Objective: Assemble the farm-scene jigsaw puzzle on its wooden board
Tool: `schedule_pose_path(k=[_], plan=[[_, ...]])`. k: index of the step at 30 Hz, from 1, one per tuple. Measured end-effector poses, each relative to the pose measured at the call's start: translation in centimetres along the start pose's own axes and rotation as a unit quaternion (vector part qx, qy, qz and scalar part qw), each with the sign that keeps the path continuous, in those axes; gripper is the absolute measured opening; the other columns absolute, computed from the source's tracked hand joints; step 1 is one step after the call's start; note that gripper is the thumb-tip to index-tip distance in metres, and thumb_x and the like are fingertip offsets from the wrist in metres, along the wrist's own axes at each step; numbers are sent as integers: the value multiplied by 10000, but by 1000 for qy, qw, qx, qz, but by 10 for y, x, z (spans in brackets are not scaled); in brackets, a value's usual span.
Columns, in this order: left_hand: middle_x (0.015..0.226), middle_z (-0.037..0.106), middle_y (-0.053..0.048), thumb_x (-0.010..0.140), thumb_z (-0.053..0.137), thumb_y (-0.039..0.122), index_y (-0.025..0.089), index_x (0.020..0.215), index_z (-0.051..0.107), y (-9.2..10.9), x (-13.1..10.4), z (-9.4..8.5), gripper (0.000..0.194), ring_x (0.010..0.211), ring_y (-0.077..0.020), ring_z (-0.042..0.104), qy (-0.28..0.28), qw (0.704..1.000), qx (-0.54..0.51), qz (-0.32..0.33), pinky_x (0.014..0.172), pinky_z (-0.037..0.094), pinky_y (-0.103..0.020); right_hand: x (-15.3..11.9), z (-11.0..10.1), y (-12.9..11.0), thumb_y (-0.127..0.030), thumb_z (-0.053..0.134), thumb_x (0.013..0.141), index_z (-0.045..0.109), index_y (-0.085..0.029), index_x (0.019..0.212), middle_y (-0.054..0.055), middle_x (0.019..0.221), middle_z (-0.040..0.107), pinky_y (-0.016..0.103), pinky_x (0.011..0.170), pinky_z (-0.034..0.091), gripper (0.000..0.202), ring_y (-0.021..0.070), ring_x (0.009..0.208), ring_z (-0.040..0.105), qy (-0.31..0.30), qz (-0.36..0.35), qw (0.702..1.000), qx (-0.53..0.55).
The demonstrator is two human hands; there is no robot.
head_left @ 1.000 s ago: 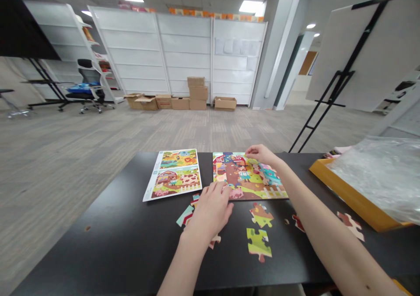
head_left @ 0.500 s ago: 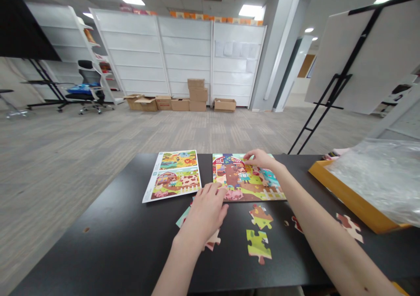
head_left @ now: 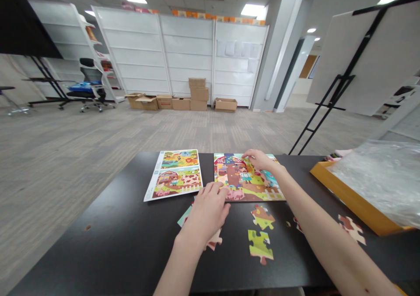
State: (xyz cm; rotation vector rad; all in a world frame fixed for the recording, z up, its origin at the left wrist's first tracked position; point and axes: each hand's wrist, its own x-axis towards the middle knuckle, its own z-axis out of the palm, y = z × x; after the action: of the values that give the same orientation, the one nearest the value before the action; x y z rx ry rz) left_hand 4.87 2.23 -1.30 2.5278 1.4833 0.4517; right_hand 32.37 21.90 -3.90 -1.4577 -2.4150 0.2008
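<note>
A farm puzzle [head_left: 234, 177], partly filled with pieces, lies flat near the table's far edge. My right hand [head_left: 257, 159] reaches over its upper part, fingers bent down onto the picture near the barn roof; what lies under the fingertips is hidden. My left hand [head_left: 211, 206] rests at the puzzle's near left corner, fingers slightly apart, partly covering some loose pieces [head_left: 215, 240]. A brown and green piece [head_left: 262, 218] and a green piece [head_left: 260, 245] lie on the table below the puzzle. Left of the puzzle is a printed picture sheet [head_left: 177, 175].
The black table [head_left: 124, 243] has a yellow box [head_left: 357, 199] with clear plastic at its right. A cow-patterned piece [head_left: 352, 229] lies beside the box; another red piece is partly behind my right forearm. Cardboard boxes and shelves stand across the room.
My right hand's fingertips have shifted very slightly left over the puzzle. The whole view has moved a little; my left hand stays in place.
</note>
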Motion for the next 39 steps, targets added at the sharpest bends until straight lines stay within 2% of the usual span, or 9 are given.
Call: schedule_pose_path(k=[5, 12, 18, 32, 39], plan=[[1285, 599, -89, 932, 563, 237, 213, 1210, 595, 2, 0, -1, 281, 1221, -276, 525, -7, 1000, 3, 0, 1037, 447, -438, -1, 3, -2, -2, 451, 824, 776, -187, 1062, 79, 1171, 746, 301, 995, 477, 443, 224, 1086, 680, -13, -9, 1000, -11], [1281, 604, -93, 929, 571, 242, 207, 1207, 594, 0, -1, 0, 281, 1219, -272, 528, -14, 1000, 9, 0, 1034, 449, -433, -2, 5, -2, -123, 507, 904, 760, -188, 1082, 89, 1170, 749, 361, 1023, 477, 316, 251, 1108, 677, 10, -7, 1000, -5], [1285, 611, -88, 931, 566, 253, 208, 1221, 591, 0, -1, 1, 295, 1223, -276, 529, -19, 1000, 8, -3, 1047, 443, -427, 0, 9, -2, -81, 490, 869, 765, -178, 1034, 92, 1157, 752, 362, 1020, 487, 336, 245, 1091, 685, 10, -62, 998, 9], [1315, 603, -99, 931, 575, 270, 200, 1253, 596, 3, -3, 0, 330, 1254, -293, 515, -51, 998, 15, -17, 1047, 442, -464, -1, 13, 5, -202, 553, 900, 776, -201, 1043, 95, 1152, 751, 400, 1018, 501, 265, 256, 1076, 692, 29, -93, 995, 12], [1303, 606, -99, 931, 577, 280, 203, 1267, 592, 2, -3, 2, 346, 1253, -295, 515, -46, 999, 15, -14, 1045, 447, -458, 0, 14, 5, -236, 611, 887, 784, -216, 1075, 103, 1174, 732, 405, 1000, 511, 256, 246, 1056, 695, 25, -100, 994, 36]])
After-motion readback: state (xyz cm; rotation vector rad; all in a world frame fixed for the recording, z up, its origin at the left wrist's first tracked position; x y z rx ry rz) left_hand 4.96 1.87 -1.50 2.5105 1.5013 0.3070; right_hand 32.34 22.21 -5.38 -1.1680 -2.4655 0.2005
